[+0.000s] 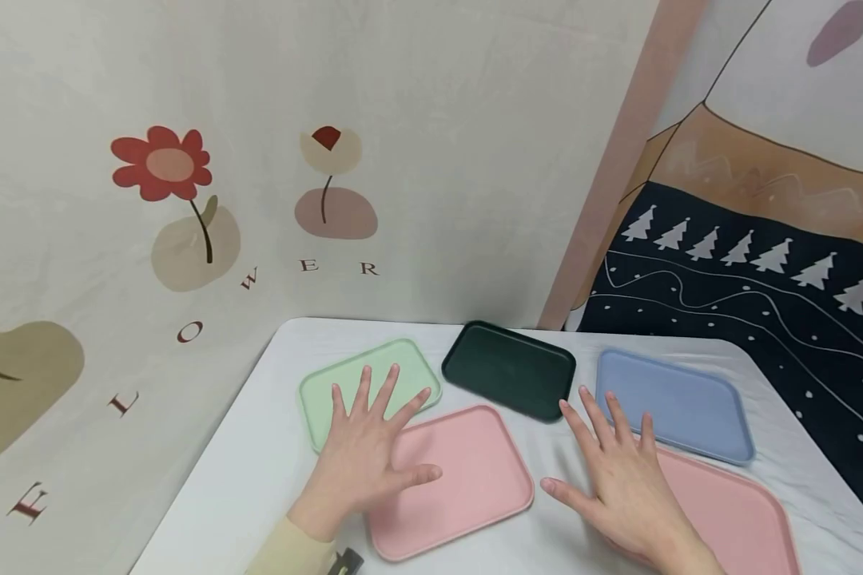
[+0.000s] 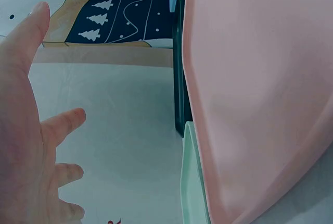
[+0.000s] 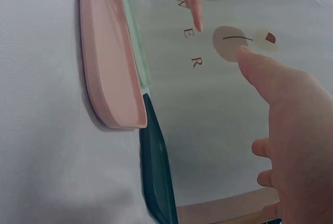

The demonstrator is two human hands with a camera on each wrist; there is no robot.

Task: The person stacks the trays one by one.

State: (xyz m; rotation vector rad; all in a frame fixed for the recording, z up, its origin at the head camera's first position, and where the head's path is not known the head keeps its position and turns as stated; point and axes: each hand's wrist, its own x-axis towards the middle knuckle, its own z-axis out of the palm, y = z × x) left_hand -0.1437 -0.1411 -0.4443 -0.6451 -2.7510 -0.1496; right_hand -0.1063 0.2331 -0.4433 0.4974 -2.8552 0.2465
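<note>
My left hand (image 1: 365, 459), fingers spread, hovers palm down over the left pink tray (image 1: 467, 471) and the near part of the mint green tray (image 1: 374, 371). With its fingers likewise spread, my right hand (image 1: 622, 479) is above the right pink tray (image 1: 726, 511), whose left part it hides. Neither hand holds anything. Behind and between the hands lies a dark green tray (image 1: 511, 369). A blue tray (image 1: 672, 403) lies at the back right, past the right fingertips. In the left wrist view, a gap shows between the left hand (image 2: 26, 104) and the pink tray (image 2: 260, 67).
All the trays lie on a white-covered table (image 1: 223, 479). A light curtain (image 1: 460, 160) printed with flowers and letters hangs behind it. At the right is a dark cloth (image 1: 784, 319) with white trees. A small dark object (image 1: 347, 561) shows by the left sleeve.
</note>
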